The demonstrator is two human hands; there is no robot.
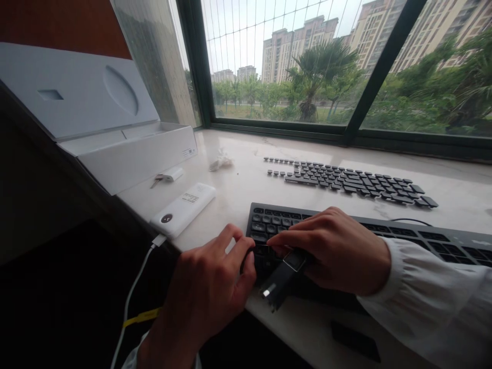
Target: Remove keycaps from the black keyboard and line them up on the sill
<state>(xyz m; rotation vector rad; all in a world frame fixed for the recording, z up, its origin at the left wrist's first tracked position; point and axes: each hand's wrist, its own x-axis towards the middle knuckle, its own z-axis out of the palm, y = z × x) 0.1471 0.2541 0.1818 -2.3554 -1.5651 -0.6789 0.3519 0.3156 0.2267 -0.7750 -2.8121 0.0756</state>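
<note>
A dark keyboard (330,233) lies along the front edge of the counter. Its left part bears keycaps, while many sockets farther right are bare. My right hand (334,251) rests over it, closed around a black tool (284,279) with a shiny metal tip that points down toward me. The right fingertips touch the keys at the left end, with a thin metal piece under them. At the keyboard's left edge, my left hand (215,282) is pinched. Something dark sits between its thumb and fingers; whether keycap or keyboard edge, I cannot tell.
Loose keycaps (346,179) lie in rows behind the keyboard. To the left are a white power bank (184,209) with a white cable (130,297), a small white piece (171,175), crumpled tissue (221,161) and an open white box (142,154). A dark flat object (355,341) lies in front.
</note>
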